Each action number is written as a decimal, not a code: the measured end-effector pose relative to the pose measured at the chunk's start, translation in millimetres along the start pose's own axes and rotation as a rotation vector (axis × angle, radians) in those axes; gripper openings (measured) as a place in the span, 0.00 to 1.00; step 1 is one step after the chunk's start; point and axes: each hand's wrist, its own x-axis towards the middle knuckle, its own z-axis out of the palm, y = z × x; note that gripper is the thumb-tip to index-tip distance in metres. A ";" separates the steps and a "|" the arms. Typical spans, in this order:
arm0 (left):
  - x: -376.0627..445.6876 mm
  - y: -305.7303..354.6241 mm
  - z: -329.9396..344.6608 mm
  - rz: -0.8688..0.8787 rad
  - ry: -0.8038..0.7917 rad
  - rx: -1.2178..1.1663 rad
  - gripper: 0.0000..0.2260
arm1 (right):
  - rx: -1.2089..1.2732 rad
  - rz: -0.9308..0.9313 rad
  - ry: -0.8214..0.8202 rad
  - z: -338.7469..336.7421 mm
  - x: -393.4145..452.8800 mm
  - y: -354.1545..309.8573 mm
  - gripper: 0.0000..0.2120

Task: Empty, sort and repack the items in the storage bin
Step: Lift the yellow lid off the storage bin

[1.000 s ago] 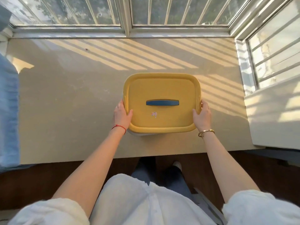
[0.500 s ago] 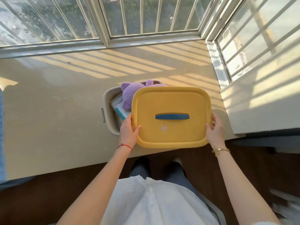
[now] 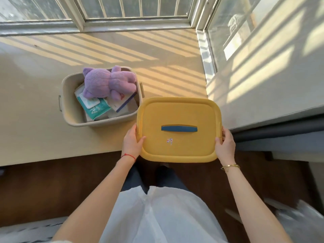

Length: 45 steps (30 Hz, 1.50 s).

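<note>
Over the table's near edge the left hand and right hand grip the yellow lid by its short rims; it looks light, stiff, smooth; the plush toy in the bin should be soft.

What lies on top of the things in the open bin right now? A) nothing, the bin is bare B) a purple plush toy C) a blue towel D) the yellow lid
B: the purple plush toy lies on top of the packets in the bin, while both hands hold the yellow lid off to the side.
</note>
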 end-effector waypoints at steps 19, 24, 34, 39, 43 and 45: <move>95.3 -47.8 96.1 -0.281 0.070 -0.011 0.31 | -0.183 -0.083 -0.183 97.7 149.2 44.6 0.25; 119.5 -52.6 120.3 -0.281 0.151 0.063 0.30 | -0.241 -0.094 -0.155 122.7 179.2 52.6 0.25; 113.1 -28.2 113.0 -0.228 0.183 0.140 0.26 | -0.455 -0.204 -0.050 114.6 175.8 37.0 0.25; 69.5 -6.1 55.7 0.023 0.282 0.285 0.19 | -0.343 -0.459 -0.032 93.1 142.8 -17.6 0.21; 38.0 -5.2 -4.7 0.173 0.381 0.369 0.18 | -0.318 -0.643 -0.040 86.9 111.5 -69.3 0.20; 27.5 -10.5 -36.9 0.204 0.439 0.399 0.17 | -0.280 -0.711 -0.056 90.4 97.6 -94.7 0.20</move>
